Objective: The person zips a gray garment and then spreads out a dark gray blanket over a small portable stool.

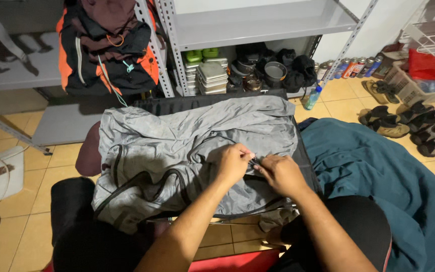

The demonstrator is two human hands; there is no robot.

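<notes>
A crumpled grey garment [177, 136] with dark zipper lines lies spread over a black case [212, 99] in front of me. My left hand [232, 163] pinches the grey fabric near its middle right. My right hand [280, 174] meets it there, fingertips closed on a small dark zipper pull [254, 162] between both hands. Both forearms reach in from the bottom of the view, above my dark-clothed knees.
A teal cloth [378, 171] lies to the right. Grey metal shelving [258, 25] behind holds stacked metal tins [211, 76], pots and black pouches. An orange and black backpack [107, 48] hangs at the left. Several shoes [409, 126] sit on the tiled floor at right.
</notes>
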